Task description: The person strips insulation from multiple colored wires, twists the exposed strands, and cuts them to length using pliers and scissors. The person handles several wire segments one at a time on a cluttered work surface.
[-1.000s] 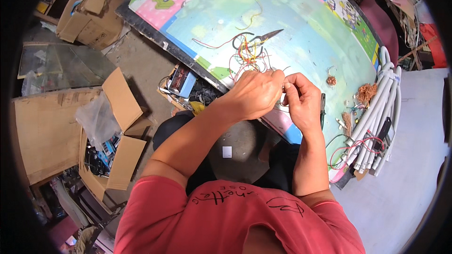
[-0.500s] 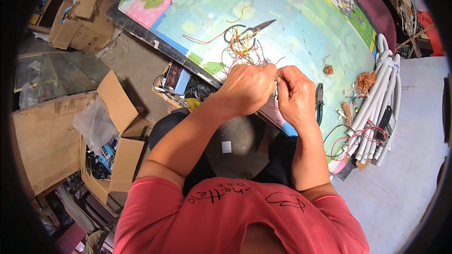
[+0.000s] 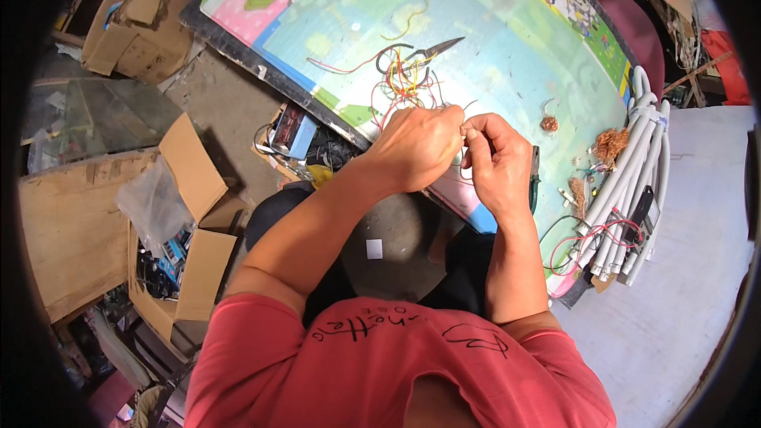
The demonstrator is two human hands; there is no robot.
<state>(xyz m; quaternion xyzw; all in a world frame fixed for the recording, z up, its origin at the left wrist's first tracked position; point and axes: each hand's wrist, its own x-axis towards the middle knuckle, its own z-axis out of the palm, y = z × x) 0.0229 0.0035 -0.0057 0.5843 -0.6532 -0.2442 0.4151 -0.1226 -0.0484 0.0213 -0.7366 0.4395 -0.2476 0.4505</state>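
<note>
Over the mat's (image 3: 507, 55) near edge, left hand (image 3: 418, 147) and right hand (image 3: 498, 160) still pinch a thin wire (image 3: 463, 136).

Single head cam — fisheye, looks steeply down, close over play mat (image 3: 491, 47) — no 2nd view.

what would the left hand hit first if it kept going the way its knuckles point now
Most likely the right hand: the left hand points right, and their fingertips already meet over a thin wire. Beyond it lie dark pliers on the colourful mat, though depth is unclear.
</note>
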